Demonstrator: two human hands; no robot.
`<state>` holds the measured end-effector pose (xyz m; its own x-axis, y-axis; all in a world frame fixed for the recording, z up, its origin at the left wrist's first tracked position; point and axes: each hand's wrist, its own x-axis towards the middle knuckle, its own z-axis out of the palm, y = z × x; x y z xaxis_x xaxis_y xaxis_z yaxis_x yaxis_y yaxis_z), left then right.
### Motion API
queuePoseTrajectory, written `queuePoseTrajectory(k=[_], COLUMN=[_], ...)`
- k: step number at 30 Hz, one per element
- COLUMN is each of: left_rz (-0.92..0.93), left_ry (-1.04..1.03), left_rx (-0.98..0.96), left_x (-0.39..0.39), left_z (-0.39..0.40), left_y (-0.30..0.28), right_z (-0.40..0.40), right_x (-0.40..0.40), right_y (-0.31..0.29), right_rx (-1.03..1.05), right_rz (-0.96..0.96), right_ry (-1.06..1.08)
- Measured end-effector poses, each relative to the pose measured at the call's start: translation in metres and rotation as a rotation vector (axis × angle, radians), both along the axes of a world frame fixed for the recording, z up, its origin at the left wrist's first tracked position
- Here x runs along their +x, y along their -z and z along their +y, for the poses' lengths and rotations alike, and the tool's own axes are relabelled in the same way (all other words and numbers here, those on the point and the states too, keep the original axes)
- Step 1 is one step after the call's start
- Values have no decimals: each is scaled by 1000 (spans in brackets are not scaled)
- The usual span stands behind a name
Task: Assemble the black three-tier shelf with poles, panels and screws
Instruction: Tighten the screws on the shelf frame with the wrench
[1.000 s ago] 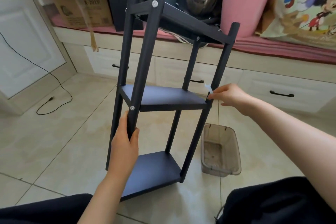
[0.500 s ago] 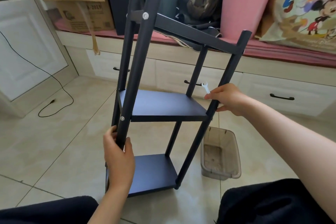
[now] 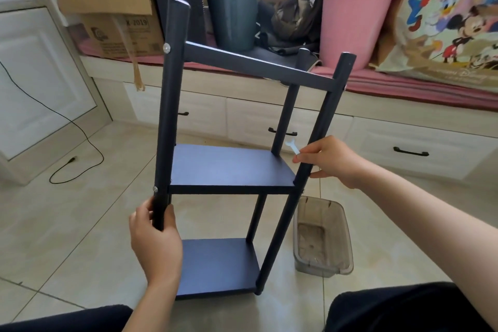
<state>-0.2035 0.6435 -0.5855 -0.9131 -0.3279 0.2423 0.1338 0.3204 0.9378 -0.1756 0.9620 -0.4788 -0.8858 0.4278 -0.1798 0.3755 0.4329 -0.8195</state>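
The black three-tier shelf (image 3: 231, 167) stands on the tiled floor in front of me, its three panels joined to black poles. Silver screw heads show on the near left pole (image 3: 169, 105) at the top and middle tiers. My left hand (image 3: 155, 242) grips that pole just below the middle panel. My right hand (image 3: 332, 160) holds the near right pole (image 3: 323, 121) at middle-tier height, fingers and thumb round it, and pinches a small white plastic wrench (image 3: 292, 146) that sticks up from the fingertips.
A clear plastic bin (image 3: 322, 237) sits on the floor right of the shelf. Behind is a low drawer bench (image 3: 404, 140) carrying a cardboard box (image 3: 107, 8), a dark bucket (image 3: 231, 11) and a pink tub (image 3: 353, 19). A black cable (image 3: 78, 127) trails at left. My knees are at the bottom edge.
The shelf has turned and tipped upright, so its front faces me more squarely. My left hand slid down the left pole; my right hand closed round the right pole.
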Motion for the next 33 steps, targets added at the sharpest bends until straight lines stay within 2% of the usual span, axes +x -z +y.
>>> queuePoseTrajectory(k=[8, 17, 21, 24, 26, 30, 33], left_rz=[-158, -185, -203, -195, -231, -419, -494], left_ry=[21, 61, 69, 74, 135, 389, 482], left_rx=[7, -29, -115, -93, -64, 23, -81], left_x=[-5, -27, -36, -36, -36, -45, -51], left_z=[1, 3, -2, -3, -2, -6, -12], left_y=[25, 19, 20, 24, 27, 25, 22], right_z=[-16, -21, -26, -36, -47, -70, -80], right_x=[7, 15, 25, 28, 28, 28, 26], right_y=[-14, -17, -18, -25, -31, -42, -45], right_rx=[93, 97, 47, -15, 0, 49, -19], right_rz=[36, 65, 179, 288, 345, 418, 414], right_ry=[-59, -77, -100, -157, -199, -243, -264])
